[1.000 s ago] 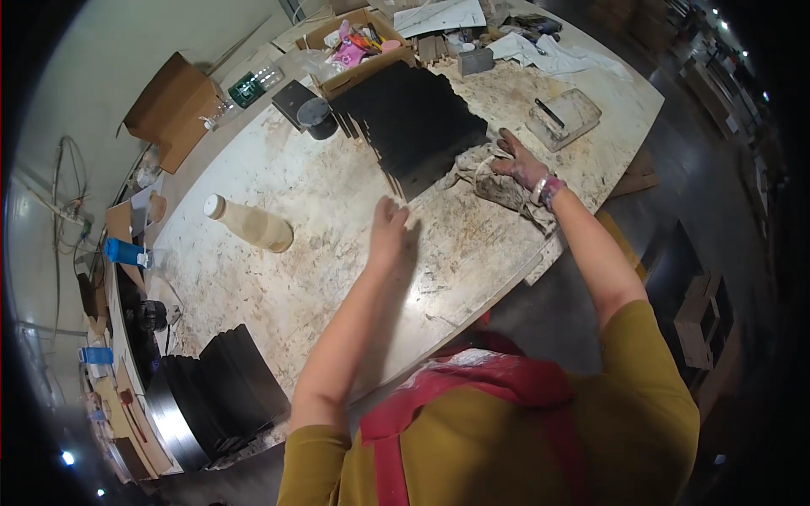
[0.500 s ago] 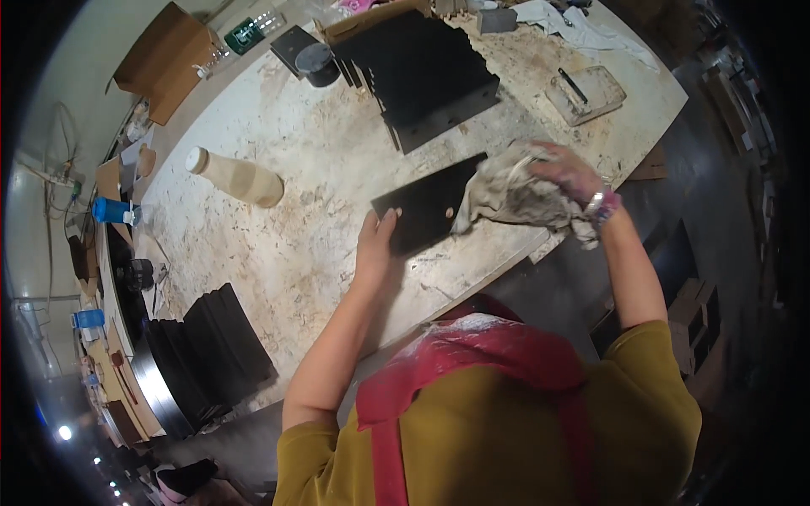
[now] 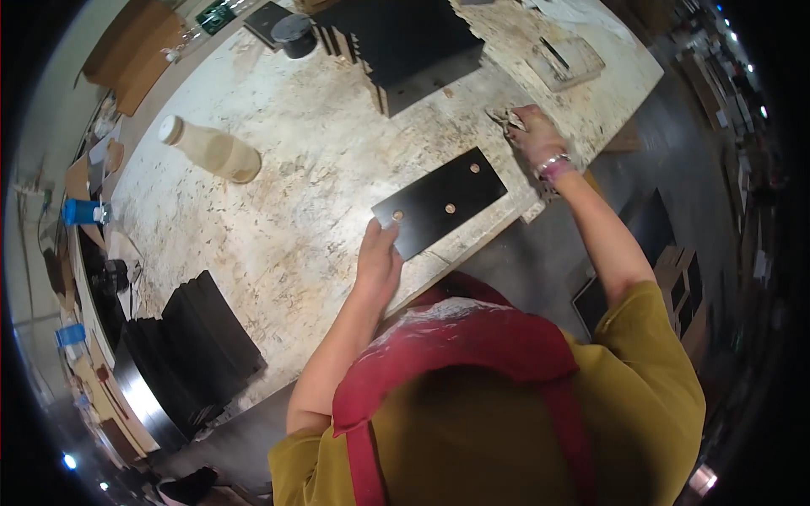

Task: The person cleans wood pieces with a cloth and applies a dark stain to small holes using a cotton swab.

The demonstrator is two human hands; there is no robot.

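Observation:
A flat black board (image 3: 434, 207) with three round, light brown spots lies near the table's front edge. My left hand (image 3: 380, 260) grips its left end, the thumb on top beside one spot. To the right of the board, apart from it, my right hand (image 3: 538, 139) is closed on a rag (image 3: 499, 116). Only a crumpled, greyish edge of that rag shows past my fingers. A large stack of black boards (image 3: 413, 42) stands beyond the board, and another row of black boards (image 3: 190, 346) stands at the left edge of the table.
A bottle (image 3: 211, 150) with a white cap lies on the stained white table (image 3: 295, 219), left of centre. At the back are a dark round tub (image 3: 294, 35) and a shallow tray (image 3: 574, 63) with a black pen-like stick. An open cardboard box (image 3: 135, 55) stands far left.
The rag has come off the board, uncovering its right part and two more spots. My right hand has drawn away to the far right, and the view has shifted slightly.

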